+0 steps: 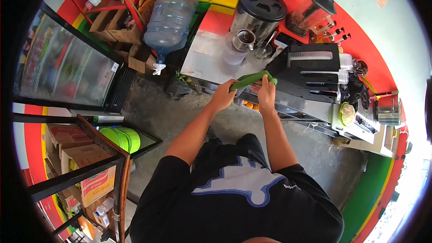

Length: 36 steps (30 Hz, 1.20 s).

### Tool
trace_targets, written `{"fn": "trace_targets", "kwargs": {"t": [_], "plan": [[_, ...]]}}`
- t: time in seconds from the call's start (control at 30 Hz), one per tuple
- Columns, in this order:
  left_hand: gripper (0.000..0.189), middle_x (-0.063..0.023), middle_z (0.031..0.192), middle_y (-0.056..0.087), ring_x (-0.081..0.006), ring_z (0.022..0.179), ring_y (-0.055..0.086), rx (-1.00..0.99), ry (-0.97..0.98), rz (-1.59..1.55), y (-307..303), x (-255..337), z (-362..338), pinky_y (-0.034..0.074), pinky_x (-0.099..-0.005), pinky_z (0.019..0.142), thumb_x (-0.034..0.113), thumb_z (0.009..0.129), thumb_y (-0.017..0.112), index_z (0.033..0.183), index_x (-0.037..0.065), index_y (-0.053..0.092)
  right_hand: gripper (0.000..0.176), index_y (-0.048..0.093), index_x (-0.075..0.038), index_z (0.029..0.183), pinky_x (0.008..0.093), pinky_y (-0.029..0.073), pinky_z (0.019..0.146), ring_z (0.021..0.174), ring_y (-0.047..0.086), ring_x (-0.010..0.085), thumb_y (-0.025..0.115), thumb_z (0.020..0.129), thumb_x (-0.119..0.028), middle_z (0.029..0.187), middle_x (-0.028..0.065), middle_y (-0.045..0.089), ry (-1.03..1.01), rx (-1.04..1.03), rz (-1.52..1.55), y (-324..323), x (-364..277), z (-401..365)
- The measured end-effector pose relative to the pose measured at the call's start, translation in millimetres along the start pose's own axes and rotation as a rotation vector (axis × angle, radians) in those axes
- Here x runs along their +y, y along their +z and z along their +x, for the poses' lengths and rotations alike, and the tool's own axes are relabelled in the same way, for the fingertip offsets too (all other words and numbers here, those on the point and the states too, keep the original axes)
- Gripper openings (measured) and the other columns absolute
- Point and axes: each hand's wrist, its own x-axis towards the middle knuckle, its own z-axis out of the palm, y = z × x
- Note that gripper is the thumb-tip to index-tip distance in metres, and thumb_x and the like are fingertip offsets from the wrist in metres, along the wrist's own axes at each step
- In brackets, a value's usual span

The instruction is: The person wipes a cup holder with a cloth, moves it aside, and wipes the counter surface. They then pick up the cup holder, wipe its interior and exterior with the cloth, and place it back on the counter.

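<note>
A green folded cloth (249,81) stretches between my two hands, just above the front edge of the metal counter (202,60). My left hand (222,95) grips its left end with the fingers wrapped around it. At the other end, my right hand (266,93) pinches the cloth near its folded corner, thumb on top. Beyond the cloth, a metal strainer or cup (244,39) rests on a translucent plastic pitcher (234,54). A steel drink dispenser (258,11) with a black lid stands behind them.
A black rack of plastic cups (310,58) and a blender (315,6) stand on the right of the counter. An inverted water jug (171,18) is left of it. Glass-door fridge (67,63) and shelf with boxes (85,155) line the left; a green bucket (121,138) sits there.
</note>
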Motion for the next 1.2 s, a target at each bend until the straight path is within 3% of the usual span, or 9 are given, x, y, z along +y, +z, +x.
{"fn": "trace_targets", "kwargs": {"t": [0.2,0.3,0.4,0.47,0.6,0.7,0.77,0.9,1.2], "plan": [[0.021,-0.0213,0.099,0.074,-0.0396,0.095,0.071,0.361,-0.011,0.108,-56.3,-69.9,5.5,0.054,-0.0491,0.086,0.011,0.091,0.069,0.109,0.002,0.073,0.047,0.067,0.004,0.101,0.0323,0.054,0.071,0.08,0.068,0.0166,0.046,0.113,-0.035,0.089,0.0101,0.07,-0.082,0.075,-0.43,31.6,71.5,51.8],[0.023,-0.0203,0.106,0.073,-0.0407,0.103,0.069,0.571,0.007,0.464,-93.0,-100.1,2.5,0.054,-0.05,0.09,0.011,0.09,0.071,0.111,0.003,0.074,0.052,0.067,0.003,0.107,0.052,0.055,0.083,0.086,0.069,0.0414,0.046,0.111,-0.044,0.096,0.0239,0.072,-0.323,-0.054,-1.023,76.8,105.5,63.3],[0.024,-0.0173,0.108,0.07,-0.0398,0.103,0.068,0.589,-0.272,0.348,-125.8,-120.5,15.2,0.054,-0.0508,0.089,0.012,0.09,0.072,0.112,0.004,0.073,0.057,0.066,0.004,0.113,0.0584,0.048,0.097,0.107,0.063,0.0497,0.046,0.108,-0.05,0.112,0.0298,0.069,-0.157,-0.226,-1.009,137.0,126.0,60.3],[0.024,-0.0165,0.111,0.067,-0.0378,0.107,0.067,0.537,-0.474,0.054,-143.3,-129.9,24.2,0.055,-0.0503,0.09,0.01,0.092,0.07,0.115,0.003,0.07,0.063,0.063,0.005,0.123,0.0558,0.04,0.11,0.125,0.057,0.0456,0.047,0.106,-0.054,0.125,0.0295,0.064,-0.447,-0.296,-1.232,158.7,151.1,58.1],[0.029,-0.0182,0.117,0.07,-0.0326,0.099,0.074,0.584,-0.273,0.365,-162.7,-132.4,50.5,0.058,-0.0414,0.083,0.003,0.093,0.069,0.122,0.0,0.067,0.065,0.06,0.004,0.129,0.055,0.033,0.116,0.132,0.051,0.0432,0.049,0.105,-0.056,0.133,0.0279,0.06,-0.333,-0.285,-1.32,199.5,142.2,85.8],[0.036,-0.0177,0.128,0.067,-0.0355,0.121,0.065,0.513,-0.374,0.09,-170.0,-108.7,69.7,0.053,-0.0463,0.1,0.006,0.095,0.067,0.131,0.005,0.06,0.062,0.063,0.0,0.126,0.0532,0.035,0.115,0.125,0.057,0.0402,0.051,0.103,-0.056,0.127,0.0254,0.064,-0.344,-0.093,-1.411,222.3,141.2,120.2],[0.047,-0.0173,0.15,0.055,-0.0338,0.141,0.052,0.286,-0.045,0.352,-170.3,-123.8,76.8,0.042,-0.0461,0.115,0.012,0.099,0.065,0.144,0.008,0.052,0.062,0.063,0.0,0.125,0.0532,0.035,0.114,0.124,0.058,0.0399,0.052,0.103,-0.056,0.126,0.0255,0.064,-0.332,-0.078,-1.379,232.0,129.4,144.0],[0.06,-0.0136,0.173,0.024,-0.0276,0.163,0.015,-0.014,-0.08,0.987,-162.4,-133.0,107.7,0.014,-0.0481,0.13,0.016,0.106,0.047,0.164,0.008,0.031,0.061,0.064,0.003,0.124,0.053,0.035,0.117,0.125,0.059,0.0395,0.05,0.103,-0.053,0.129,0.0253,0.064,-0.32,0.005,-1.393,249.5,116.9,188.6],[0.065,-0.0243,0.171,0.024,-0.0333,0.162,0.02,0.019,0.016,1.02,-150.3,-136.2,204.8,0.014,-0.0463,0.132,0.012,0.104,0.042,0.163,-0.006,0.023,0.059,0.063,0.005,0.121,0.0532,0.036,0.115,0.125,0.058,0.0398,0.049,0.103,-0.049,0.128,0.0267,0.065,-0.25,0.195,-1.403,279.8,96.9,261.8]]}}
